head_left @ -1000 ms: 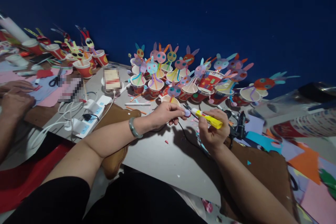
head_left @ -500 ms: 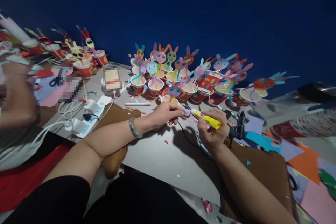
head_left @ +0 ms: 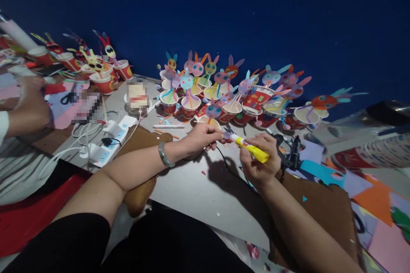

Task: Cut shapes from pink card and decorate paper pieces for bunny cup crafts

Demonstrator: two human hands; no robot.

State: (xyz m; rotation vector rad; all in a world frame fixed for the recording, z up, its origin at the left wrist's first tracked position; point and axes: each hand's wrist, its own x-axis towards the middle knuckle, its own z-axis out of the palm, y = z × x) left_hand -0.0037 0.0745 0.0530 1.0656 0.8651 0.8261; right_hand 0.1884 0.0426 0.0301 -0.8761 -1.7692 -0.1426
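- Change over last 1 s: tube tip has shifted L toward the small lilac piece (head_left: 226, 135). Disc face was plain to see; now tip overlaps it on my feed.
- Piece pos.: held just above the tabletop (head_left: 192, 190), in front of nearest cup (head_left: 209, 124) w/ its blue-grey rabbit head (head_left: 213, 111).
- L hand (head_left: 202, 138): thumb + fingertips pinching the piece by its edge; hasn't moved noticeably.
- R hand (head_left: 261, 160): wrapped round yellow tube (head_left: 258, 152), white nozzle end aimed L. Tube dips a bit differently vs. 0.5 s ago. Label's unreadable from here.
- Meaning, my judgement: work's at the tube-on-piece step, tip prob. at the surface. Can't confirm contact or whether anything's coming out; too small.
- Dark-tipped tool (head_left: 228, 129) shows right behind the tip; can't tell if it's scissors or pliers. No hand on it AFAICT.
- Black cord (head_left: 223, 156) and red scrap (head_left: 203, 172) lie near, both clear of the fingers.
- Far L: co-worker's forearm (head_left: 30, 116) was raised + blurred 0.5 s ago, now lower over the papers. Well apart from my hands, so no effect on work here.
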